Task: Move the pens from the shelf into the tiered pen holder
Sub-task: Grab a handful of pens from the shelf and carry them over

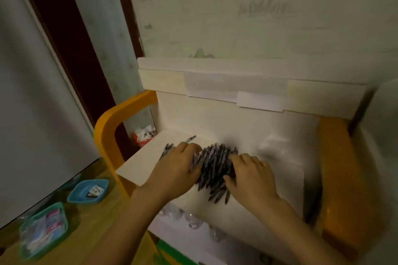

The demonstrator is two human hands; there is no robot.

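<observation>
A heap of several dark grey pens (215, 165) lies on the white shelf (140, 163) of an orange-framed rack. My left hand (175, 168) presses against the heap's left side with its fingers curved over the pens. My right hand (251, 175) presses in from the right, fingers bent over the pile. A few pens stick out left of my left hand, and one single pen (190, 139) lies apart toward the back wall. No tiered pen holder is in view.
The rack's orange frame (107, 133) curves around the shelf on the left and right. A wooden table at lower left carries a blue tray (88, 191) and a green tray (44, 229) with small items. A lower shelf holds clear objects (189, 219).
</observation>
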